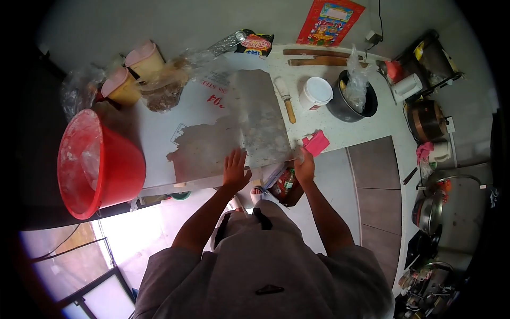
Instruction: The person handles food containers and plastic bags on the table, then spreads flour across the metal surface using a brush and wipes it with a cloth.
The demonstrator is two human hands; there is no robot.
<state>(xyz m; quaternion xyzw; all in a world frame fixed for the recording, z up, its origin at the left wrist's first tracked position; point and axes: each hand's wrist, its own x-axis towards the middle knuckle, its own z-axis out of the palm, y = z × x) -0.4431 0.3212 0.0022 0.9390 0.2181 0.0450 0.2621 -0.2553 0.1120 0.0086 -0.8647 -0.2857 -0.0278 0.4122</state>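
A large steel board (204, 151) lies on the counter, its white film with red lettering torn away in a ragged grey patch. My left hand (235, 169) rests at the board's front edge, fingers spread and palm down. At the front right corner, my right hand (305, 168) closes on the board's edge, thumb toward the board; its lower fingers are hidden. Just beyond those fingertips lies a pink cloth (317, 142). A wooden-handled scraper or brush (287, 101) sits right of the board. Near it stands a white lidded tub (316, 93).
A red bucket (125, 165) stands at the left, by yellow containers (144, 61) and a plastic bag (162, 95). Rolling pins (324, 61) lie along the wall. A dark pot (340, 109) holds a plastic bag. Below the counter edge is an open box (289, 186).
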